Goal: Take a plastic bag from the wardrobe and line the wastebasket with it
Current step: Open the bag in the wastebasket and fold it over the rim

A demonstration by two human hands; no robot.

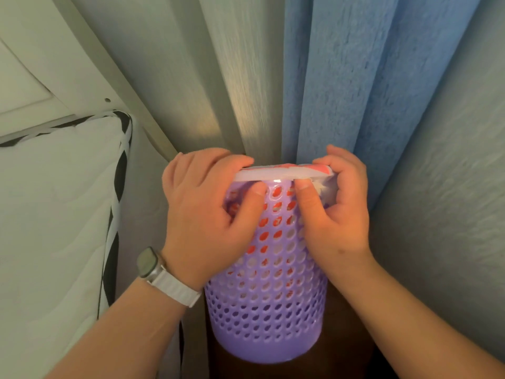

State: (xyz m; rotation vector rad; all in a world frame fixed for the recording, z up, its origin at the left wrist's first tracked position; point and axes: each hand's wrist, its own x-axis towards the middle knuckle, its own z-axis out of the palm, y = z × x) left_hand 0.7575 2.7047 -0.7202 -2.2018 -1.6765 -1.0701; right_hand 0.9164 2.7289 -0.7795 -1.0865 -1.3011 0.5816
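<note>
Tightly hemmed by blue curtain (355,77) behind and white mattress (54,214) beside, the perforated purple plastic wastebasket (267,305) stands; left hand (207,212) and right hand (338,209) pinch the white-and-red plastic bag (284,172) over its rim.

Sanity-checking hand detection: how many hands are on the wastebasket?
2. The left hand grips the left side of the wastebasket at the rim; the right hand grips the right side, both pinching the plastic bag folded over the rim.
</note>
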